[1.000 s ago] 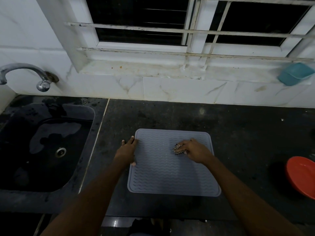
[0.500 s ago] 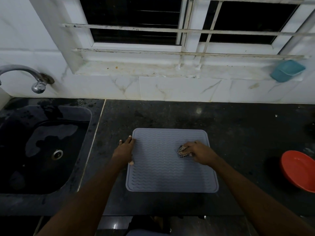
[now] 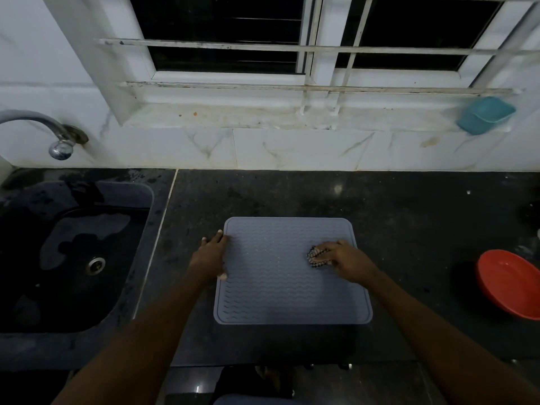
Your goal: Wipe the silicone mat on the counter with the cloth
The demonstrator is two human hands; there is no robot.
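Head view: right hand (image 3: 344, 260) grips a bunched cloth (image 3: 317, 256) against the mat (image 3: 280, 287). Left hand (image 3: 211, 256) lies flat, fingers spread, on the mat's left edge.

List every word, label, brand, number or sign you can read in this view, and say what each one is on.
None: no readable text anywhere. The silicone mat shows only wavy ridges, the cloth only a checked pattern. The red bowl, the teal container and the tap carry no visible lettering.
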